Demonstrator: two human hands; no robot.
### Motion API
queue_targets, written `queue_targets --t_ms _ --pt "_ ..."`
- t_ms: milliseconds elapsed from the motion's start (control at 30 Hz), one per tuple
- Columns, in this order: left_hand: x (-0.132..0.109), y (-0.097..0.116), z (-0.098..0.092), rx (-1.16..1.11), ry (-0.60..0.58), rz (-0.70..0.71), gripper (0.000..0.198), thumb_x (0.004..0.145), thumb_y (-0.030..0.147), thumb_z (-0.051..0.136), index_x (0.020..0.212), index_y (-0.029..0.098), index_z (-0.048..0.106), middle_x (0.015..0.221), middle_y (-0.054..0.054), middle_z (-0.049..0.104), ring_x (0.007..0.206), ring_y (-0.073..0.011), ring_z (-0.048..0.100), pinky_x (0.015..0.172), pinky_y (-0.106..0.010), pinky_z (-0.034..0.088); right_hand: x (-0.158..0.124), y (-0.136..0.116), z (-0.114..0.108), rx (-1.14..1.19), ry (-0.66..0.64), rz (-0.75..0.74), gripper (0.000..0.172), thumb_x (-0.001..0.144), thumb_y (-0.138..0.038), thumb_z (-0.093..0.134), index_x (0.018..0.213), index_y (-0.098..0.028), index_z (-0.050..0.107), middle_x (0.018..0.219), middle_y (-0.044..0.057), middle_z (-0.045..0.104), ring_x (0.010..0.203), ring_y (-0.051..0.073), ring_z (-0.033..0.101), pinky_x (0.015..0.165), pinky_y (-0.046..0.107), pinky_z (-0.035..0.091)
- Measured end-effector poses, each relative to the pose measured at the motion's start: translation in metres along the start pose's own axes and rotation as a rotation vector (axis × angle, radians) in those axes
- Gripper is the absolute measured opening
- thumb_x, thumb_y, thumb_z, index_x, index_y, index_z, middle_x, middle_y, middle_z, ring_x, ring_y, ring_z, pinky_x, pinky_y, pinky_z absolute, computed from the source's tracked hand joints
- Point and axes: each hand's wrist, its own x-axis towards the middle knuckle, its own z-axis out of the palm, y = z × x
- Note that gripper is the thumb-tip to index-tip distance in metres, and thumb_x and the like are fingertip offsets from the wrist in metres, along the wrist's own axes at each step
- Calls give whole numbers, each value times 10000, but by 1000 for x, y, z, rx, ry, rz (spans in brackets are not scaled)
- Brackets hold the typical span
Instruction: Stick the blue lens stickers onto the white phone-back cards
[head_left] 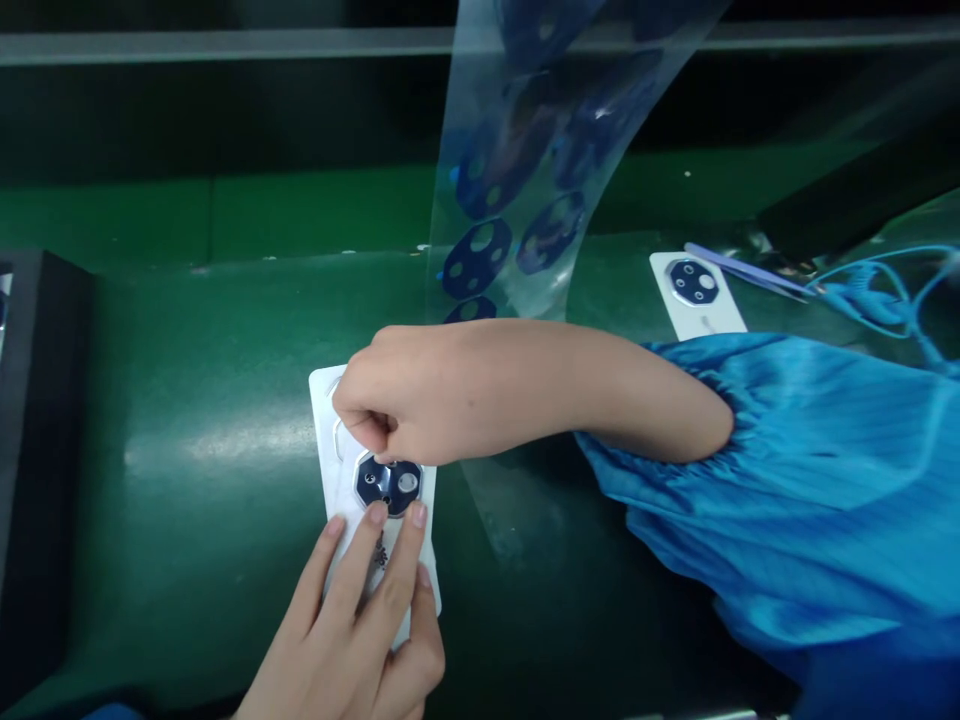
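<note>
Green bench top (187, 400), matte with a soft glare patch, backed by a darker green step and a pale rail (225, 45) across the far edge; beyond that, only dark. Flat near the front of it, a white back cover (330, 480) with a dark blue octagonal camera module (388, 483) set in it. Pressed on the near half of that cover, the left hand (367, 620), fingers (375, 520) stretched flat and spread a little, tips touching the module's near edge. Over the far half of the cover, the right hand (405, 400), reaching in from the right in a blue sleeve (787, 480), fingertips pinched narrow just at the module's far edge; cannot tell whether anything sits between them. Rising behind the cover and hiding part of the bench, a clear film strip (525, 150) bearing blue octagonal stickers (476, 258). Well right of the cover and farther back, a second white cover (701, 310), purple tweezers (742, 270) just beside it, then a blue cord (877, 295). Well left of the cover, a black tray (37, 450).
</note>
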Motion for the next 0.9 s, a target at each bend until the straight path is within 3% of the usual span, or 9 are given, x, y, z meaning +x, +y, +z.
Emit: queue_targets --t_ms 267,667,900 --pt "-1 0 2 -8 -17 -10 240 912 225 543 1117 118 608 1464 -286 491 1505 -476 211 1194 -613 178 -5 -2 2 35 35 3 317 750 79 532 603 -180 426 582 -50 471 529 85 414 467 285 252" --pt "-1 0 3 -7 19 -24 266 841 192 619 1095 126 577 1496 -334 429 1489 -474 265 1176 -610 219 -6 1 2 38 29 -5 316 779 51 543 595 -175 420 582 -46 472 527 81 394 477 289 241" --pt "-1 -2 6 -12 27 -11 266 866 202 612 1116 114 590 1512 -343 407 1493 -448 282 1174 -611 213 -13 -4 11 -49 106 17 317 828 41 547 668 -186 395 637 -45 441 546 87 372 485 286 247"
